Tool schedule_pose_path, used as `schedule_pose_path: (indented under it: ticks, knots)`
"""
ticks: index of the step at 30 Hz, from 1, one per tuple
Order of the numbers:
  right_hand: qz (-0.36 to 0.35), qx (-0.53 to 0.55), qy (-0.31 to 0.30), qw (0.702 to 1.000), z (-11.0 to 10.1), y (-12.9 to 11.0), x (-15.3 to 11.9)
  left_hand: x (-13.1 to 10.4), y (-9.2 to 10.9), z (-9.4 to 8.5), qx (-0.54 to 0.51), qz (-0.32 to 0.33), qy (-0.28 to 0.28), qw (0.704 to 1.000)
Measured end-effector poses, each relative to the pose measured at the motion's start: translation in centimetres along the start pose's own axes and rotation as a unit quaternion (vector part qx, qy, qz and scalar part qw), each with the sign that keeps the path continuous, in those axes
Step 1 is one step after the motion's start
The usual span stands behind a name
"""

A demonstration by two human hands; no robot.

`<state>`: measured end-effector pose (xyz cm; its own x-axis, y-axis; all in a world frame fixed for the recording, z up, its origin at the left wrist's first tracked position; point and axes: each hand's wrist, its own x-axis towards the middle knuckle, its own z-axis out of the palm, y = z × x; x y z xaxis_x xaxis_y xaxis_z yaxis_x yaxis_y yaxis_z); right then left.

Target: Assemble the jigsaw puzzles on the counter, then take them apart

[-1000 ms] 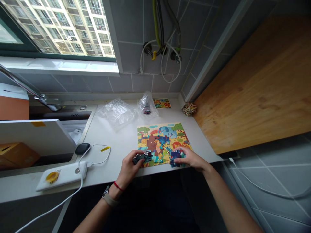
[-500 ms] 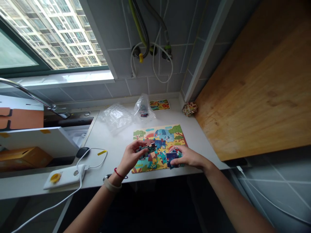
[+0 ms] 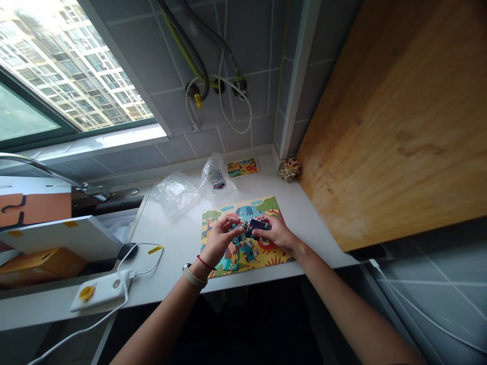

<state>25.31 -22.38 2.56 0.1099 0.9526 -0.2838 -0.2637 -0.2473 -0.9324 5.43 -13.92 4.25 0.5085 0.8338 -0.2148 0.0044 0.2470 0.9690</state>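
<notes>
Over a colourful animal jigsaw puzzle (image 3: 272, 257) on the white counter, my two hands are close together. Dark puzzle pieces (image 3: 257, 227) are held by my right hand (image 3: 278, 235), thumb in front and fingers behind. My left hand (image 3: 225, 239) is closed, thumb and fingers pinching puzzle pieces at their left end; its fingers partly hide them. The held pieces meet or overlap between the hands, and I cannot tell whether they are joined. The puzzle beneath shows a blue elephant, trees and yellow ground, with its middle covered by my hands.
Behind the puzzle lie a crumpled clear bag (image 3: 177, 192), a clear bag with pieces (image 3: 217, 178), a picture card (image 3: 242, 167) and a stack of pieces (image 3: 289, 170). A power strip (image 3: 101, 291) is at left; a wooden panel (image 3: 395, 132) rises at right.
My hands have come together over the puzzle, the right moving left with its pieces and the left moving slightly right. The head view has shifted and tilted a little.
</notes>
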Motion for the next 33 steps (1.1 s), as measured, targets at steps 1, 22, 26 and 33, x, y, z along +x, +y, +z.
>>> schedule_pose_path:
  ticks: [1, 22, 26, 33]
  knots:
    - [-0.008, 0.013, 0.01, 1.0, 0.1, 0.1, 0.3, 0.1, 0.0, 0.0, -0.017, 0.0, 0.011, 1.0]
    - [-0.078, 0.133, -0.079, 0.985, 1.5, -1.6, 10.2, 6.5, 1.9, 1.0, -0.081, 0.124, 0.047, 0.988]
    - [-0.067, 0.117, -0.092, 0.987, 1.1, -1.2, 9.9, 6.3, 1.6, 0.3, 0.089, 0.197, 0.012, 0.976]
    - [-0.061, 0.207, -0.066, 0.974, 0.7, -1.1, 10.7, 2.6, 3.1, -5.7, 0.504, 0.151, -0.17, 0.833]
